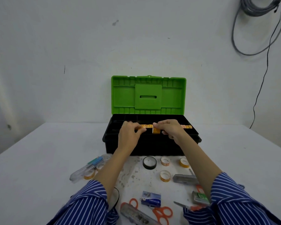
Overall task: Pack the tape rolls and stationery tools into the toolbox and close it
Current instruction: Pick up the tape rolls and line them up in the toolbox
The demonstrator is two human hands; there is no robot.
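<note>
Clearly early on: her right hand (170, 129) pinches a tape roll (156, 131) over the open toolbox (151, 143), left hand (130, 133) pinching nothing visible, with rolls, scissors (162, 211) and staplers on the tabletop (39, 159) at six o'clock.

1. Light was soft, even and fairly dim, with a cool grey-green cast.
2. Shadows were faint, and no glare showed.
3. The wide-angle lens bent the table (31, 159) edges outward.
4. The picture was slightly soft throughout, and the striped sleeves (88, 203) blurred near the bottom edge.
</note>
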